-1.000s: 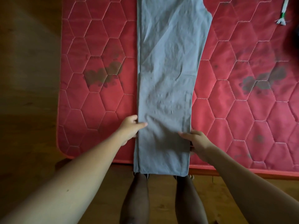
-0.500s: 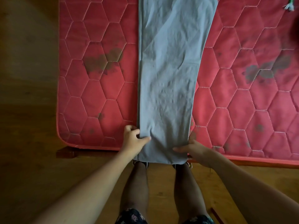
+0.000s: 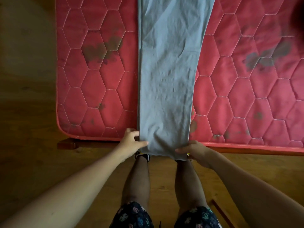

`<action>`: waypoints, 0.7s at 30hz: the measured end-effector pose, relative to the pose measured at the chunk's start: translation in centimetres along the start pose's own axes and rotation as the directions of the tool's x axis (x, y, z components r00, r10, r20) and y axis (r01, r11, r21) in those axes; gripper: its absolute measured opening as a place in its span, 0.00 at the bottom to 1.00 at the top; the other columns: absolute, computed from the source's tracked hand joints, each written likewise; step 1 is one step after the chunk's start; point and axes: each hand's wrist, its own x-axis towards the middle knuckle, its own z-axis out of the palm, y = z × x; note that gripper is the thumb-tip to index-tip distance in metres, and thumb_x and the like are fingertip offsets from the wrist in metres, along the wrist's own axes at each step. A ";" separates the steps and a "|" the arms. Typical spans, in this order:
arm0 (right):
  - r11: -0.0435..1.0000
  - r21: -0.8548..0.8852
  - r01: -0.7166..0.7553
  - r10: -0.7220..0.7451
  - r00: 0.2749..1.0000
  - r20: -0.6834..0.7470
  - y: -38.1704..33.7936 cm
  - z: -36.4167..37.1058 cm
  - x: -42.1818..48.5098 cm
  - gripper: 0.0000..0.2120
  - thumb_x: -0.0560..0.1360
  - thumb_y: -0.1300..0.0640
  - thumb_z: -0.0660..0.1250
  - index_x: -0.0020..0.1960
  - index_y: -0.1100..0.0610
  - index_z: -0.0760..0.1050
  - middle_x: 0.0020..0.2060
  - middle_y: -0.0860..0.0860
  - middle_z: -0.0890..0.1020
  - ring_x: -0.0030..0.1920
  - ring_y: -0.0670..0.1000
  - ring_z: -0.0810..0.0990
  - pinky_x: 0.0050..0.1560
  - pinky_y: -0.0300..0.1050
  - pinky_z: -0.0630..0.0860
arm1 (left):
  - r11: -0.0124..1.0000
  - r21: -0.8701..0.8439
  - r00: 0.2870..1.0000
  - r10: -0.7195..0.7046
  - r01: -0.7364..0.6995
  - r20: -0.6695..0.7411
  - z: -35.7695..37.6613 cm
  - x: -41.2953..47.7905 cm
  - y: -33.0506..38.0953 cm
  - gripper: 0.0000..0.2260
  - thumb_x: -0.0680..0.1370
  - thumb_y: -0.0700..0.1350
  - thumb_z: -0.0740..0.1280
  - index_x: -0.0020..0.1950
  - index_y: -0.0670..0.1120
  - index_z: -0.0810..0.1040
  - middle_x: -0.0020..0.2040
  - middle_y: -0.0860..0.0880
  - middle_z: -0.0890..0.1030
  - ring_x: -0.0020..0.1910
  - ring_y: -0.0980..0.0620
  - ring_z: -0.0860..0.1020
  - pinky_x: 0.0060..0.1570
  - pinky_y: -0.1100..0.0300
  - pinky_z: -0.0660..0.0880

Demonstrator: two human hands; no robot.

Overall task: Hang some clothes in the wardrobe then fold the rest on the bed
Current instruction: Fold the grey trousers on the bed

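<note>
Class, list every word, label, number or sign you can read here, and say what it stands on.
None can be read.
The grey trousers and the red quilted mattress show no text.
The coloured marks on the dark patterned shorts are too blurred to tell.

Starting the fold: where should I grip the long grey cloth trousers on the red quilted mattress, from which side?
Probably the near hem corners, one from each side, where left hand and right hand pinch: the long grey cloth trousers lie flat, narrow, hem overhanging the red quilted mattress.
</note>
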 end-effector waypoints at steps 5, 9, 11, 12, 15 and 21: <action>0.990 -0.144 0.007 -0.015 0.998 -0.055 1.3 0.2 -0.7 0.03 0.75 0.65 0.73 0.43 0.59 0.83 0.35 0.50 0.85 0.38 0.47 0.82 0.38 0.33 0.76 | 1.000 -0.028 1.000 -0.003 0.003 -0.010 -0.8 -0.8 -1.2 0.05 0.76 0.43 0.74 0.50 0.43 0.83 0.44 0.51 0.85 0.43 0.57 0.82 0.40 0.62 0.76; 0.982 -0.179 0.055 -0.070 0.995 -0.074 1.9 -0.3 -0.6 0.03 0.75 0.62 0.74 0.42 0.57 0.84 0.36 0.49 0.84 0.40 0.47 0.80 0.40 0.35 0.72 | 0.986 -0.157 0.998 -0.053 0.059 0.039 -1.9 -0.8 -2.2 0.07 0.79 0.43 0.72 0.56 0.47 0.81 0.50 0.50 0.86 0.51 0.52 0.84 0.54 0.53 0.80; 0.982 -0.168 0.085 -0.095 0.994 -0.053 1.7 0.0 -0.6 0.01 0.74 0.61 0.74 0.45 0.60 0.84 0.41 0.52 0.84 0.43 0.49 0.80 0.44 0.40 0.72 | 0.978 -0.178 0.985 -0.081 0.107 0.151 -1.2 -1.1 -1.7 0.10 0.79 0.43 0.71 0.60 0.51 0.79 0.55 0.53 0.85 0.55 0.55 0.82 0.56 0.56 0.78; 0.982 -0.167 0.093 -0.103 0.993 -0.052 1.6 0.3 -0.6 0.03 0.74 0.62 0.74 0.47 0.61 0.83 0.41 0.54 0.83 0.43 0.50 0.80 0.44 0.40 0.72 | 0.971 -0.188 0.974 -0.108 0.145 0.197 -0.7 -1.2 -1.3 0.11 0.80 0.43 0.70 0.62 0.52 0.78 0.57 0.54 0.84 0.56 0.57 0.81 0.52 0.61 0.76; 0.987 -0.132 0.087 -0.100 0.990 -0.095 1.7 1.2 -0.5 0.04 0.75 0.66 0.73 0.42 0.63 0.78 0.37 0.57 0.81 0.39 0.52 0.78 0.40 0.41 0.74 | 0.952 -0.198 0.943 -0.173 0.234 0.283 0.6 -1.2 -0.6 0.10 0.81 0.44 0.69 0.62 0.49 0.79 0.57 0.53 0.84 0.56 0.56 0.80 0.47 0.63 0.73; 0.985 0.169 0.031 0.001 0.983 -0.186 3.0 0.9 -0.7 0.06 0.74 0.70 0.62 0.44 0.66 0.78 0.38 0.63 0.81 0.41 0.60 0.80 0.39 0.45 0.78 | 0.982 -0.108 0.983 -0.145 0.157 0.115 0.5 -0.7 -2.2 0.06 0.79 0.46 0.72 0.54 0.47 0.84 0.49 0.51 0.87 0.53 0.51 0.84 0.58 0.54 0.79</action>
